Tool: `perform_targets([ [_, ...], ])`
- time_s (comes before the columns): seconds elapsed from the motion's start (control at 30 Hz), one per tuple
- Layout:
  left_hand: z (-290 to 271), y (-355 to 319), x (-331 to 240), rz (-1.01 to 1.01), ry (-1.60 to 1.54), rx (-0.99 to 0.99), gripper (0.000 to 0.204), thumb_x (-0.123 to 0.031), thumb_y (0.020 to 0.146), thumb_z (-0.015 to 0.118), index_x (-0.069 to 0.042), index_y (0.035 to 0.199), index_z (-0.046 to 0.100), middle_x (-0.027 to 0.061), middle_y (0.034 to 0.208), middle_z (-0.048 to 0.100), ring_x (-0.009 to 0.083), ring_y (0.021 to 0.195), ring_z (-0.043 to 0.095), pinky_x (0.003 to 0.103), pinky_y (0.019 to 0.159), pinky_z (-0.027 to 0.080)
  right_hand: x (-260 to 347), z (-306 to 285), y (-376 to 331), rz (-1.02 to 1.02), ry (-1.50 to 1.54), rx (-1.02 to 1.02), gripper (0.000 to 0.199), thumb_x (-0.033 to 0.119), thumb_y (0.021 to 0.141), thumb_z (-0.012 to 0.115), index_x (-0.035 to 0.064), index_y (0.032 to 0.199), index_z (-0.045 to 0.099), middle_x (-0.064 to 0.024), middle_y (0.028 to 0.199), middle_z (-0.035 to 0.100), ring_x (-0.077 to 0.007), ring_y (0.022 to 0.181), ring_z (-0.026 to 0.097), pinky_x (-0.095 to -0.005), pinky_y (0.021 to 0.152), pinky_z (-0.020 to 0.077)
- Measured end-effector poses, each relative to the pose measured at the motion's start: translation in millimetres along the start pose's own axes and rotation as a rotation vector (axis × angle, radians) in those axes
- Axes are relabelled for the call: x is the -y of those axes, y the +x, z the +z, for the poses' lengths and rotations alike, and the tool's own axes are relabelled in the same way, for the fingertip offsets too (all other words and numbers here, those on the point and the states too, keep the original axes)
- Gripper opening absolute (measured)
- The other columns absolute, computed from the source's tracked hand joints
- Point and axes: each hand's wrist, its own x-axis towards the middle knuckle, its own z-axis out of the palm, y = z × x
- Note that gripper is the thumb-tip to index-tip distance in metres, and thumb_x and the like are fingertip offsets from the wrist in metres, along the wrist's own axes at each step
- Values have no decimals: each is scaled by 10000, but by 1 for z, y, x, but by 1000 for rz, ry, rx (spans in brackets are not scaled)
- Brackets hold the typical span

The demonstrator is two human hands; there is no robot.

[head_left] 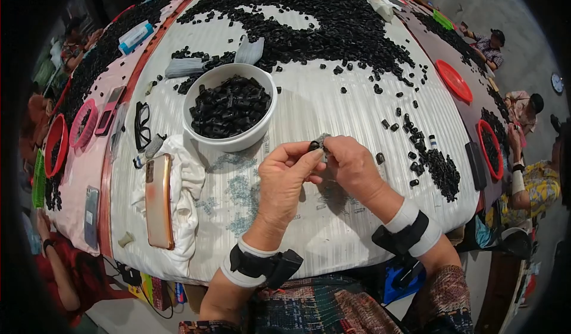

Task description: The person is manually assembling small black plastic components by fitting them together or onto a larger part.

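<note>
My left hand (pixel 284 173) is closed, its thumb and fingers pinching a small black plastic fitting (pixel 314 146). Against it, my right hand (pixel 357 169) is closed too, fingertips at a small grey piece (pixel 323 138) that looks like cloth; its exact kind is hard to make out. Both hands meet above the table, just right of a white bowl (pixel 260 135) heaped with black fittings (pixel 229 107). A loose black fitting (pixel 380 157) lies beside my right hand. Small bluish scraps (pixel 241 194) are scattered under my left hand.
A large pile of black fittings (pixel 333 34) covers the far table. At right lies a heap of thin black pieces (pixel 440 173). A phone (pixel 159 200) rests on white cloth (pixel 185 185) at left, near eyeglasses (pixel 141 126). People work at tables on both sides.
</note>
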Motion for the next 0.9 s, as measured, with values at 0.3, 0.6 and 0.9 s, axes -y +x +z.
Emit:
perform_targets([
  [0.3, -1, 0, 1, -20, 8, 44, 192, -62, 819, 664, 16, 978, 590, 89, 852, 653, 119, 705, 639, 207, 541, 520, 8, -1, -6, -12, -16, 43, 224, -19, 697, 593, 35, 912, 561, -101, 789, 548, -282, 723, 566, -368, 613, 485],
  [0.6, 0, -2, 2, -71, 52, 88, 190, -73, 810, 673, 24, 956, 600, 85, 820, 646, 120, 695, 642, 196, 537, 524, 3, -9, -13, 66, 79, -86, 209, -69, 711, 578, 9, 904, 558, -106, 769, 540, -258, 674, 576, -345, 584, 479],
  [0.9, 3, -3, 2, -123, 70, 127, 196, -72, 798, 682, 26, 949, 602, 87, 805, 648, 121, 680, 645, 187, 518, 514, 21, -32, -9, 202, 580, -308, 236, -32, 775, 630, -2, 1002, 572, -79, 854, 630, -127, 762, 622, -242, 662, 512],
])
